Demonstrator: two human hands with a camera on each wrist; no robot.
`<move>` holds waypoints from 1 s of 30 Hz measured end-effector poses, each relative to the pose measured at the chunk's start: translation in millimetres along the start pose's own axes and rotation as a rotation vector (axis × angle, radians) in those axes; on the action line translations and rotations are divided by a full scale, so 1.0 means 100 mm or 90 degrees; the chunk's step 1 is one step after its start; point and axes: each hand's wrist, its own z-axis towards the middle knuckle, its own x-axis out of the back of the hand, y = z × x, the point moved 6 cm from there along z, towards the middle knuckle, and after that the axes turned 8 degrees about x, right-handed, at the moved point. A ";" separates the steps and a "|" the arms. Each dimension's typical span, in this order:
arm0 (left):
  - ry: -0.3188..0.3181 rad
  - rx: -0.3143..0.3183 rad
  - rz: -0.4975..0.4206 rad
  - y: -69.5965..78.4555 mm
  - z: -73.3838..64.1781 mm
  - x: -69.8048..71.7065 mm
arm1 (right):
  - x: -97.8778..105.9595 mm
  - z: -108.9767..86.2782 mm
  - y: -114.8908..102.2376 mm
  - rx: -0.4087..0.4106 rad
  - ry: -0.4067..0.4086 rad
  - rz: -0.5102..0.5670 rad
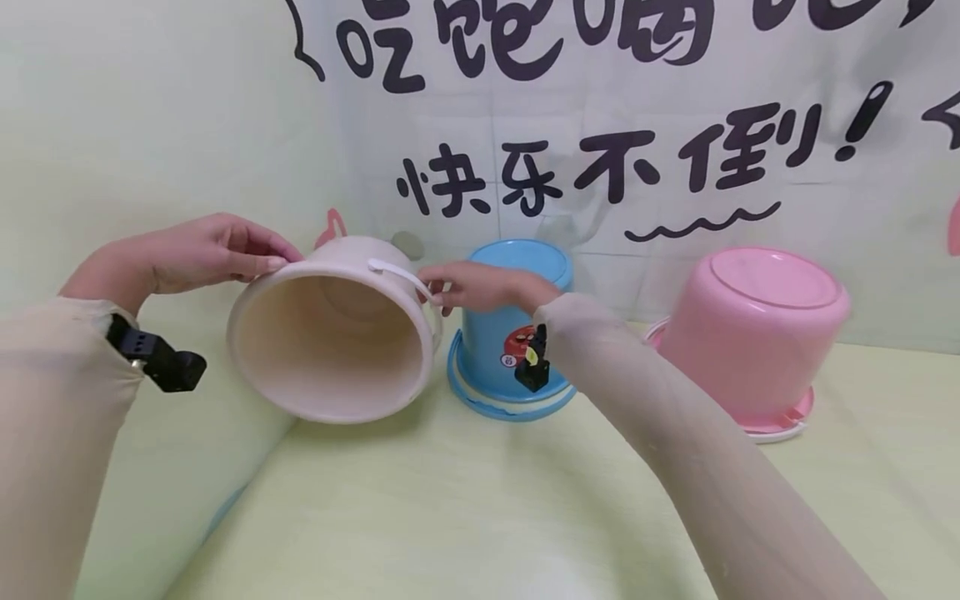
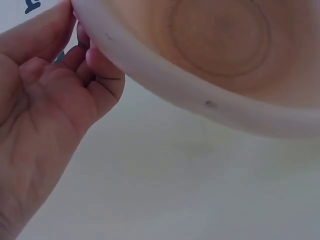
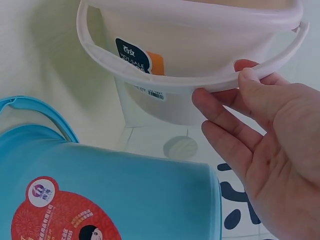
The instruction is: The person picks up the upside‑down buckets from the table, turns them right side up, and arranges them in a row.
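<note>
Pinches the rim point(image 2: 170, 87) of the white bucket point(image 1: 330, 354) with the left hand point(image 1: 206, 252), and its handle point(image 3: 165, 84) between thumb and fingers of the right hand point(image 1: 483, 286). Holds the bucket tilted, open mouth facing the head view, just left of the upside-down blue bucket point(image 1: 487, 354). Faces the wall point(image 1: 450, 117) with black writing point(image 1: 617, 179), with the pink bucket point(image 1: 753, 337) upside down farther right on the table point(image 1: 450, 517)

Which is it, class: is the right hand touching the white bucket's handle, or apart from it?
Touching. The right wrist view shows the right hand pinching the handle between thumb and fingers.
</note>
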 end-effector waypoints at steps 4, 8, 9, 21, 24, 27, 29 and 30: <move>0.032 0.019 -0.015 0.02 0.07 0.06 | 0.02 -0.02 0.04 0.001 0.017 0.035; 0.073 0.047 -0.017 0.04 0.14 0.11 | 0.03 -0.04 0.09 0.001 0.030 0.063; 0.084 0.056 -0.017 0.03 0.16 0.12 | 0.04 -0.04 0.10 -0.002 0.033 0.066; 0.172 0.140 -0.025 -0.14 0.23 0.23 | 0.03 0.00 0.21 -0.080 0.082 0.090; 0.180 0.146 -0.020 -0.15 0.25 0.24 | 0.03 0.00 0.24 -0.105 0.092 0.097; 0.184 0.151 0.023 -0.14 0.27 0.25 | 0.02 0.01 0.26 -0.118 0.094 0.103; 0.185 0.152 0.061 -0.12 0.29 0.26 | 0.03 0.00 0.27 -0.127 0.093 0.105; 0.184 0.153 0.079 -0.10 0.29 0.26 | 0.03 0.00 0.26 -0.131 0.092 0.106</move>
